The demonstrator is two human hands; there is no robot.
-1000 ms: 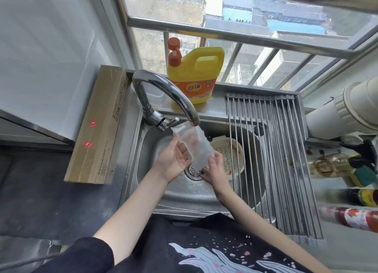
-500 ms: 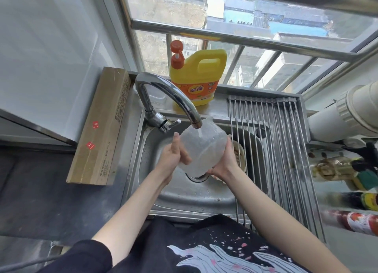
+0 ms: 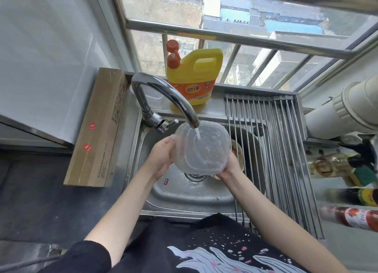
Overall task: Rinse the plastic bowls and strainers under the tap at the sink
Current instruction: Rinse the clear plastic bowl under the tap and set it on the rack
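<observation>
Strainer [image 3: 238, 154] mostly hidden behind clear bowl [image 3: 202, 148], bottles [image 3: 358, 217] at right blurred, perhaps sauces

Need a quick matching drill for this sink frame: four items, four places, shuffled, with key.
Items
1. clear plastic bowl
2. yellow detergent jug with orange pump
3. long brown cardboard box
4. steel roll-up drying rack

Places
A. on the sill behind the curved chrome tap
B. over the sink's right side
C. gripped by both hands, left hand and right hand, under running water
D. on the counter left of the sink

Pairs: 1-C, 2-A, 3-D, 4-B
</observation>
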